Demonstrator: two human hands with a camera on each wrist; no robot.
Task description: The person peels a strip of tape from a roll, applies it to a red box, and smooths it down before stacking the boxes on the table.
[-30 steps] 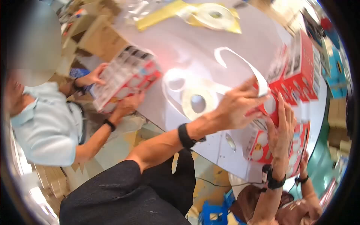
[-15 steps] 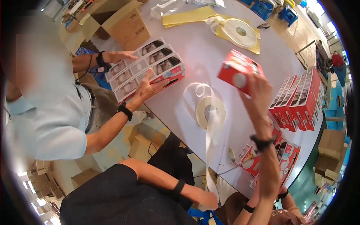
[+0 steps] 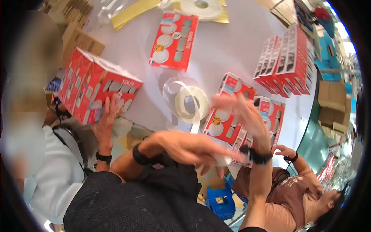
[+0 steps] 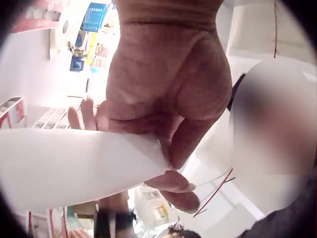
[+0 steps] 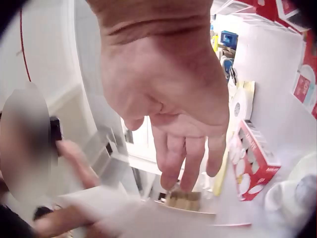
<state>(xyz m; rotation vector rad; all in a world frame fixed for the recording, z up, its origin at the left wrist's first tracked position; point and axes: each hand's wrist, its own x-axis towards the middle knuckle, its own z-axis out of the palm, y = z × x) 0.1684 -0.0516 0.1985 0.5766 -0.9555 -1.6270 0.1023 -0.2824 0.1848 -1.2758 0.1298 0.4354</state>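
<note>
My left hand [image 3: 189, 149] pinches a white tape strip near the table's front edge. In the left wrist view the wide strip [image 4: 74, 163] comes out between the thumb and fingers of that hand [image 4: 166, 89]. The tape roll [image 3: 180, 104] lies flat beyond it, a loose length curling over it. My right hand [image 3: 247, 116], blurred, is above two red boxes [image 3: 222, 125] with its fingers extended, holding nothing; the right wrist view shows this hand [image 5: 166, 94] empty too. One red box [image 3: 174, 42] rests on the table behind the roll.
Several red boxes [image 3: 291, 58] stand in a row at the right. On the left, a person in a light shirt [image 3: 54, 174] handles a group of red boxes [image 3: 92, 89]. A person in brown [image 3: 286, 189] sits at lower right. Another roll [image 3: 201, 8] lies on yellow sheeting at the back.
My right hand has let go of the red box, now on the table, and come back toward me. My left hand has risen with the tape. The person at left has tilted their boxes.
</note>
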